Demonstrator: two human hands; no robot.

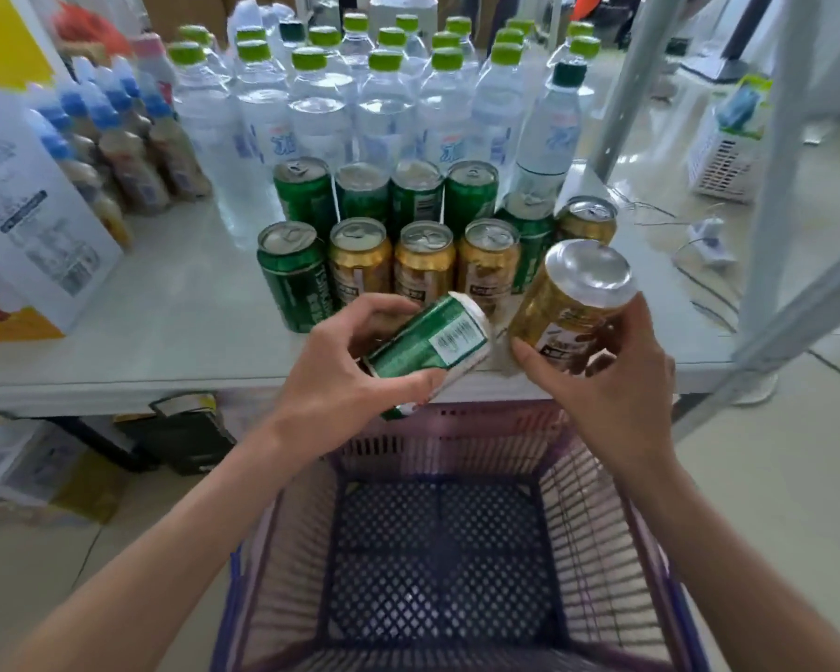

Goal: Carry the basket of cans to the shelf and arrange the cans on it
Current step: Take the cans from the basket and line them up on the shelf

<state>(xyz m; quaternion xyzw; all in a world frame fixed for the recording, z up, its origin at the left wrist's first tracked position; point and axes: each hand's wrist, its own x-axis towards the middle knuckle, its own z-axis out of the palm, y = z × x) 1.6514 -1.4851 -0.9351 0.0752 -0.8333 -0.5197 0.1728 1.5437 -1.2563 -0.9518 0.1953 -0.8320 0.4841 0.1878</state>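
My left hand point(345, 375) grips a green can point(432, 346) tilted on its side above the shelf's front edge. My right hand point(607, 380) holds a gold can point(573, 298), tipped with its silver base toward me. Behind them, upright on the white shelf point(166, 322), stand two rows of cans: a back row of green cans point(389, 191) and a front row with a green can point(294, 278) and gold cans point(425, 264). The purple mesh basket point(437, 550) sits below my arms with nothing in it.
Clear water bottles with green caps point(384, 99) fill the shelf behind the cans. Brown drink bottles with blue caps point(132, 152) and a white carton point(35, 206) stand at the left. A grey shelf post point(777, 186) rises at the right. Boxes lie under the shelf.
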